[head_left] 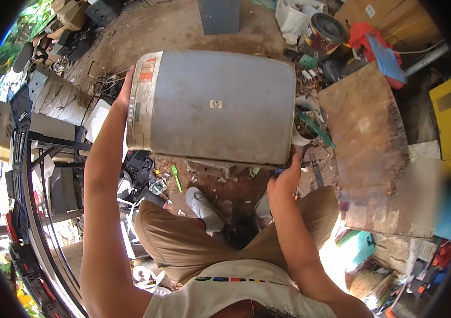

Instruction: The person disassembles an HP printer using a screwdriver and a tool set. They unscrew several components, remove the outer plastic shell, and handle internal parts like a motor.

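A dusty grey all-in-one printer with a beige control strip along its left side is held up in front of me, above the ground and my knees. My left hand grips its left edge, the fingers mostly hidden behind the casing. At the near right corner my right hand has hold of the printer from below, thumb along the side and the other fingers out of sight. Below the printer, part of a dirty grey object shows on the ground.
To the right lies a worn wooden board. Beyond it stand a paint bucket and a white sack. A green plastic fork and black scrap parts lie near my feet. A dark metal frame stands at left.
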Available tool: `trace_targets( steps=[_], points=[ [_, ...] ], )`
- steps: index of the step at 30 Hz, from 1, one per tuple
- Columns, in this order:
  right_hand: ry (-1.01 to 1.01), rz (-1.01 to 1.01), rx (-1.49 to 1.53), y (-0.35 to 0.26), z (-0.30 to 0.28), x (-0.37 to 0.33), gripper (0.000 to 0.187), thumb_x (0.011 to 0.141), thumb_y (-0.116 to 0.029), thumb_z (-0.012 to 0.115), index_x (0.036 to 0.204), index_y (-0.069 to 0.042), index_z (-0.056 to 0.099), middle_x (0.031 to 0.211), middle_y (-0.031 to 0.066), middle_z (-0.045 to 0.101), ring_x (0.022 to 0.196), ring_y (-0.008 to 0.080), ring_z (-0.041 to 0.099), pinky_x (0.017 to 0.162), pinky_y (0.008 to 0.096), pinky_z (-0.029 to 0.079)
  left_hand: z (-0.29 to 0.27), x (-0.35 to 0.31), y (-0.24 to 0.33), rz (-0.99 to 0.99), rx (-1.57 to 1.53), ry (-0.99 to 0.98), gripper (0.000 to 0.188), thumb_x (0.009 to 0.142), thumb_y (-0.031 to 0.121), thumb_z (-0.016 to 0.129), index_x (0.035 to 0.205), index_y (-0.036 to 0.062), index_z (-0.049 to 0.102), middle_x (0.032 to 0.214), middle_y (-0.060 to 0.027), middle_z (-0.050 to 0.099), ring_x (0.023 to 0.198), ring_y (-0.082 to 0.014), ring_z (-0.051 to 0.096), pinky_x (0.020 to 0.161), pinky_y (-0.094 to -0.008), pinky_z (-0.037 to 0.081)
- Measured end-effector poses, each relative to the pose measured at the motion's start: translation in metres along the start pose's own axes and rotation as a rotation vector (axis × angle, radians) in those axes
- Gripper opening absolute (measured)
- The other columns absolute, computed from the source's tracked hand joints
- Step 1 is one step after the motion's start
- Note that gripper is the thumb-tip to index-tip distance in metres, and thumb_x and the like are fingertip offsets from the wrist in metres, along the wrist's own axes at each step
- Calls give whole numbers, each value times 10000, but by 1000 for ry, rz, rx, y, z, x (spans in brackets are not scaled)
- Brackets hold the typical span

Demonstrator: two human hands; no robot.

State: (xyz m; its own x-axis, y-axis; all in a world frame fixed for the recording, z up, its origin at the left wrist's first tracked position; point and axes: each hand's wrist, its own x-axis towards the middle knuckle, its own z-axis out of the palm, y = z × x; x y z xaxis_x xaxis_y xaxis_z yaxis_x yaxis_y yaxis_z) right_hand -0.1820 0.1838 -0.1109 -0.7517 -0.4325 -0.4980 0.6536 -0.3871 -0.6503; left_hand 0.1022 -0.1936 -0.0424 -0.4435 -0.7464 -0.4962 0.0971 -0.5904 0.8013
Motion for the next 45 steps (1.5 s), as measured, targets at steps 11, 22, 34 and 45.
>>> trace_targets(
  steps=[11,22,34,45],
  points=[
    [-54,-99,-455,-5,-20,-32,474,1018,-434,607,1075,31,676,1013,19,667,894,136,576,805,305,456,-48,50,26,385,1397,495,865,986,737,356,1515,63,476,1385,-259,604,1360,-418,513,1135,-459,374],
    [-363,-11,-887,-106,-41,100,574,968,-514,579,936,47,695,877,230,725,950,406,711,869,487,538,267,-158,-182,1012,1761,-287,1020,717,367,892,1534,40,375,1570,-262,362,1439,-471,359,1173,-586,289],
    [-536,-226,-1077,-73,47,205,549,970,-562,554,1248,-107,681,1180,214,709,1135,378,662,959,476,499,237,-216,-325,519,517,403,1251,811,520,802,1628,70,-32,1671,-216,98,1526,-426,181,1215,-575,220],
    [-654,275,-355,-16,70,243,480,1034,-407,546,1314,-27,633,1300,110,660,1148,238,627,1034,376,458,264,-140,-384,608,1090,582,1704,568,536,959,1451,-122,-342,1601,-392,-109,1537,-462,-14,1253,-529,-36]
  ],
)
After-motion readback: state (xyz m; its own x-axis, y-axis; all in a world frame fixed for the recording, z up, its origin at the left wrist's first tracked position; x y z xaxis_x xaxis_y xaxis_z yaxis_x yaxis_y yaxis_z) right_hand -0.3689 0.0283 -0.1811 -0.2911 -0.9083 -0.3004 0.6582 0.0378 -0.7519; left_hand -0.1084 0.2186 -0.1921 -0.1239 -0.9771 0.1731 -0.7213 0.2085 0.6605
